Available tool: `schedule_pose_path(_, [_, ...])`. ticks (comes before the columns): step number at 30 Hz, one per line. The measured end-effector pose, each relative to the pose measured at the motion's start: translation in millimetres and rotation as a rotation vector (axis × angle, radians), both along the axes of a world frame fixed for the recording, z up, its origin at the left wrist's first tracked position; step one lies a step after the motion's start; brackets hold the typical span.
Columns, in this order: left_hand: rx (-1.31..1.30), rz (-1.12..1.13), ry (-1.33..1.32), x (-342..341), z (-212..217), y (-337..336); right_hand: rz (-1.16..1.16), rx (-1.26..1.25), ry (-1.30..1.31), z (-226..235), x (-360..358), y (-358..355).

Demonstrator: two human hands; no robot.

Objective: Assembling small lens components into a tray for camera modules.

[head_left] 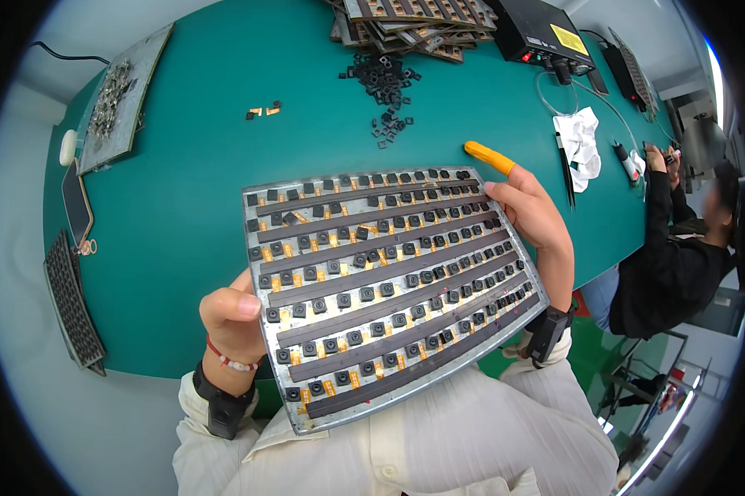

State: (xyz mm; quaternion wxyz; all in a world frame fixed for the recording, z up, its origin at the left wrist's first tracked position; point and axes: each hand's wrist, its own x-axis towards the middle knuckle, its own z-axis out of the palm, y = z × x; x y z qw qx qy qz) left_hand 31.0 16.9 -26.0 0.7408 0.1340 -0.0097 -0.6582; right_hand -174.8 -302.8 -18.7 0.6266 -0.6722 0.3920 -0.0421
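A: While the metal tray [389, 289] is held up over the green table [182, 207], which hand is clamped where?

B: Left hand [233, 318] is closed on the tray's lower left edge, thumb laid on top. Right hand [528, 211] is wrapped round the upper right edge; its forefinger, capped by an orange finger cot [489, 157], is stuck out clear of the tray.

A: Tray contents?

B: Rows of small black square parts [364, 293] are seated between dark strips [389, 273], orange tabs seen beside many.

A: Surroundings?

B: Loose black parts [385, 87] are scattered on the table beyond the tray, below a stack of trays [418, 21]. A white cloth [580, 136] is laid at right. Another person in black [678, 264] is seated at the far right.
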Motion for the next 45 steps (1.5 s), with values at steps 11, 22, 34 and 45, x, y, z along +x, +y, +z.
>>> schedule_pose_path(11, [0.008,0.023,0.009,-0.9,3.2,-0.9,0.009,-0.145,0.053,26.3,0.0,1.8])
schedule_pose_path(22, [-0.021,-0.03,-0.051,-0.6,4.9,-4.4,0.573,-0.799,-0.099,93.2,22.3,38.4])
schedule_pose_path(34, [0.045,-0.053,-0.09,-3.9,14.6,-6.9,0.751,-0.858,-0.135,83.6,43.7,57.8])
schedule_pose_path(45, [0.138,0.016,-0.096,-8.1,17.8,-11.1,0.714,-0.792,-0.119,70.6,51.0,58.8])
